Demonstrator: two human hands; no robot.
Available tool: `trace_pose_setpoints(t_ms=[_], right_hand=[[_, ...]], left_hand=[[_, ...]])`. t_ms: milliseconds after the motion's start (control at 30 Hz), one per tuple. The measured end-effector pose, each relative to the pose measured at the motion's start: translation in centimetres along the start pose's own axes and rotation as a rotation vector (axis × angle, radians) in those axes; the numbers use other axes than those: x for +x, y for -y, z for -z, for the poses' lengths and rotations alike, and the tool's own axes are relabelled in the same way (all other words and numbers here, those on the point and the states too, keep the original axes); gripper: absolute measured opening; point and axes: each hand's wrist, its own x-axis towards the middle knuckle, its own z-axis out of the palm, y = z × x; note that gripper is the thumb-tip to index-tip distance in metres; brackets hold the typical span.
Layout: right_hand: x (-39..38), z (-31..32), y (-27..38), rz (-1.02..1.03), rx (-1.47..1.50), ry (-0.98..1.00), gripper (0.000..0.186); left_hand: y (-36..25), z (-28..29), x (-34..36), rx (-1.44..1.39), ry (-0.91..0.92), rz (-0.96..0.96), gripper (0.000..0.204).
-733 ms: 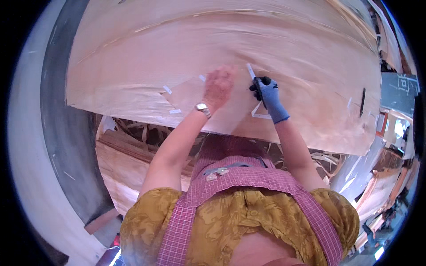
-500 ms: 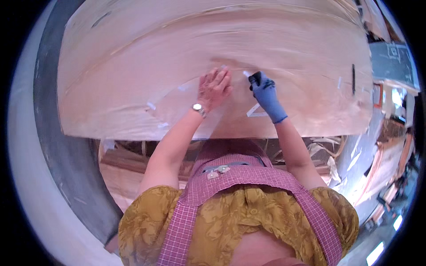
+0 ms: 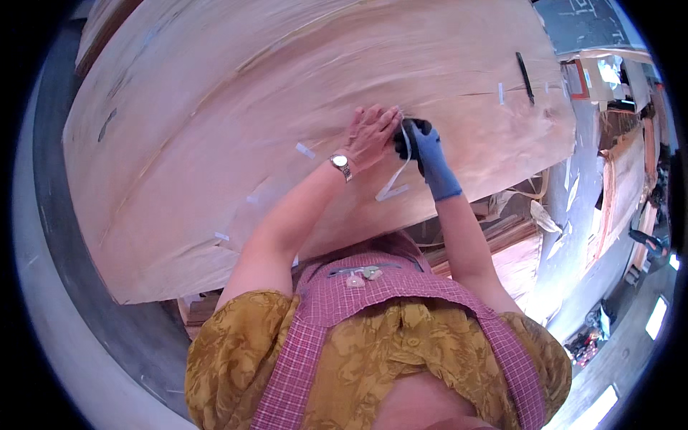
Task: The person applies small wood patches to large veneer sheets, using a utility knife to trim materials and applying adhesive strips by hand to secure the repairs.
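A wide pale wood veneer sheet [image 3: 272, 143] lies before me, its surface wavy and cracked in places. My left hand [image 3: 368, 137], bare with a metal wristwatch [image 3: 340, 164], lies flat on the sheet with its fingers stretched out. Close beside its fingertips, my right hand [image 3: 423, 149], in a blue glove with black fingers, is closed on a thin white tape strip [image 3: 398, 174]. The strip's tail loops down and folds over on the veneer. Short pieces of white tape [image 3: 305, 150] stick to the sheet near my left forearm.
A slim black bar-like object [image 3: 525, 77] lies at the sheet's right end. More stacked veneer [image 3: 512, 240] shows below the near edge, with torn scraps [image 3: 546, 216] beside it. Piled wood sheets [image 3: 618, 179] stand farther right. A dark curved band runs along the left.
The view has turned, so the sheet now slants up to the right. My hands have come closer together, and the white strip now trails from my right hand.
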Motion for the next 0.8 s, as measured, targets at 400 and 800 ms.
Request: trace_pose_setpoints(t_ms=[400,800], right_hand=[[-1.3,9.5,-1.4,0.204,-0.662,-0.095,0.014],[6.0,18.9,5.3,-0.045,-0.016,0.037,0.018]], left_hand=[[-1.3,0.2,0.7,0.201,0.058,-0.042,0.050],[-9.2,-0.1,11.6,0.257,0.135,0.013,0.053]])
